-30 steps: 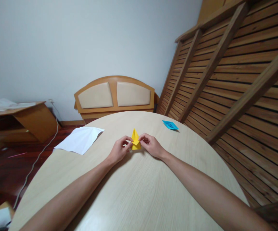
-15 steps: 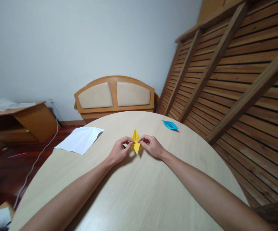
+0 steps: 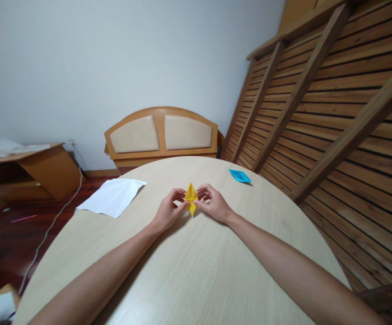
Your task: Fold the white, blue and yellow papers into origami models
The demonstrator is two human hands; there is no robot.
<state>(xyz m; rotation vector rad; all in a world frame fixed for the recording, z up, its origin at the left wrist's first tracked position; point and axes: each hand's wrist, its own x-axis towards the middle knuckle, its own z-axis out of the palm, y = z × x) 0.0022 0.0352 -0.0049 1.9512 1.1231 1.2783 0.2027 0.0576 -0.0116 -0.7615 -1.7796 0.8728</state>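
A small folded yellow paper (image 3: 191,196) stands over the middle of the round light wooden table (image 3: 196,266). My left hand (image 3: 167,211) pinches its left side and my right hand (image 3: 212,203) pinches its right side. The paper shows a pointed top and a pointed bottom, with a crease across its middle. Both forearms reach in from the near edge of the table.
A white sheet (image 3: 112,196) lies at the table's far left edge. A blue folded paper (image 3: 240,175) rests at the far right. Behind the table stand a padded wooden headboard (image 3: 161,133), a slatted wooden frame (image 3: 324,99) leaning at right, and a low desk (image 3: 23,169) at left.
The yellow paper has gone from a taller point over a wide base to a diamond shape pulled between my fingers. Both hands stayed in place, fingers shifted slightly.
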